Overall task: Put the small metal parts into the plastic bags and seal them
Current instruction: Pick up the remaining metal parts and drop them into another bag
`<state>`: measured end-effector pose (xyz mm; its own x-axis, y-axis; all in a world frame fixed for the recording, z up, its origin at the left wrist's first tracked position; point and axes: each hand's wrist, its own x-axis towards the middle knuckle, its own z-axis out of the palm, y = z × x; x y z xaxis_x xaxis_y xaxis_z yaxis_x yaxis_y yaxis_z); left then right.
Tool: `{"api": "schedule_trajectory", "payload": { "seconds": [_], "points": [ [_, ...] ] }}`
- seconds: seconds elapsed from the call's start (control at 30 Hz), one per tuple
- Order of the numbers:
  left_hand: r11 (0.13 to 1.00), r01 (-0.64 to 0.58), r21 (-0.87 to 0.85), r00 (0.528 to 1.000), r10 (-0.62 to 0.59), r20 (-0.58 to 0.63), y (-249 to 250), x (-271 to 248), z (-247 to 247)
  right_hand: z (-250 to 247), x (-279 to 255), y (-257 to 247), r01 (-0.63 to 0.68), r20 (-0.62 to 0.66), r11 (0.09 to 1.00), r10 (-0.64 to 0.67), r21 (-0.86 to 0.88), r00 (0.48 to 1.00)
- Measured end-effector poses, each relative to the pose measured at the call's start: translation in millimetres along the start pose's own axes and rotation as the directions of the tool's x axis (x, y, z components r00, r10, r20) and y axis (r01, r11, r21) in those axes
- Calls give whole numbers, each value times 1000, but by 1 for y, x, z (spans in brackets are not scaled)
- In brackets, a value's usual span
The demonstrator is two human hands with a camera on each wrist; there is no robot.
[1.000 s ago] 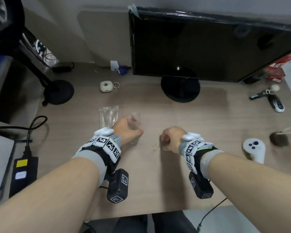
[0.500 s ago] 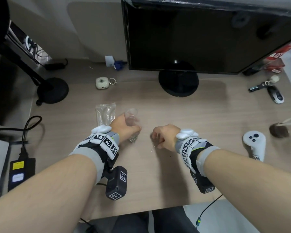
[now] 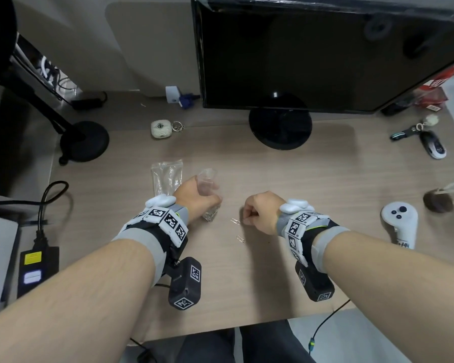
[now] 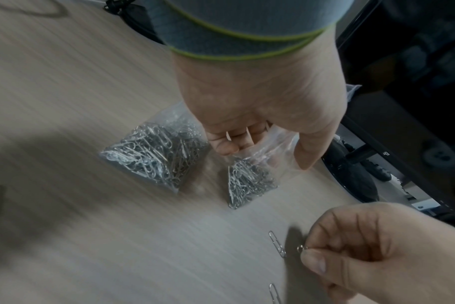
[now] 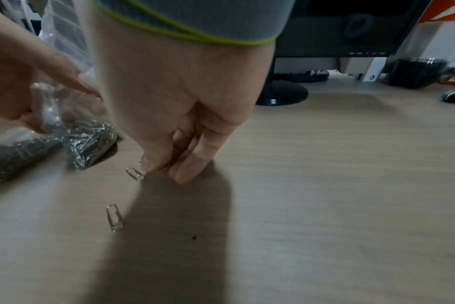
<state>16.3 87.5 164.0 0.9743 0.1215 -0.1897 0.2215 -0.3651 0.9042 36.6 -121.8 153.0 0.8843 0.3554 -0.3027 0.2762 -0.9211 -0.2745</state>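
Observation:
My left hand [image 3: 207, 199] grips the upper part of a clear plastic bag [image 4: 249, 181], which stands on the desk with paper clips in its bottom. A second filled bag [image 4: 153, 156] lies just left of it. My right hand [image 3: 247, 218] hovers low over the desk to the right and pinches one paper clip [image 4: 300, 247] between thumb and forefinger. Two loose paper clips [image 3: 235, 221] [image 3: 240, 239] lie on the wood between my hands. The near one [image 5: 114, 218] lies in my hand's shadow.
Empty bags [image 3: 167, 174] lie in a stack behind my left hand. A monitor stand [image 3: 280, 127] is at the back centre. A white controller [image 3: 400, 221] and car keys [image 3: 430, 145] lie to the right, a lamp base [image 3: 85, 141] and power brick [image 3: 36, 268] to the left.
My right hand has shifted slightly left towards the loose clips and now pinches one of them. The left hand has kept hold of the bag in the same place.

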Motion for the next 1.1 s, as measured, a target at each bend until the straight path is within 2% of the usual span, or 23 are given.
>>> {"api": "schedule_trajectory", "payload": {
  "seconds": [0.17, 0.47, 0.7, 0.8, 0.9, 1.1],
  "points": [
    [999, -49, 16, 997, 50, -63, 39, -10, -10, -35, -6, -13, 51, -107, 983, -33, 177, 994],
    [999, -50, 5, 992, 51, -118, 80, -42, 14, -56, -30, -5, 103, -42, 994, -105, -48, 994],
    [999, -16, 44, 990, 22, -139, 87, -65, 35, -45, -61, 24, 47, -39, 998, -46, 30, 998],
    [997, -40, 65, 986, 50, -157, 101, -68, 43, -58, -68, 31, 25, -25, 999, -24, 25, 999],
    [996, -58, 62, 985, 68, -161, 113, -67, 50, -70, -72, 35, 3, -74, 999, 0, 40, 997],
    [994, -73, 84, 984, 85, -159, 127, -70, 63, -83, -80, 44, -44, -79, 998, 40, -51, 996]
  ]
}}
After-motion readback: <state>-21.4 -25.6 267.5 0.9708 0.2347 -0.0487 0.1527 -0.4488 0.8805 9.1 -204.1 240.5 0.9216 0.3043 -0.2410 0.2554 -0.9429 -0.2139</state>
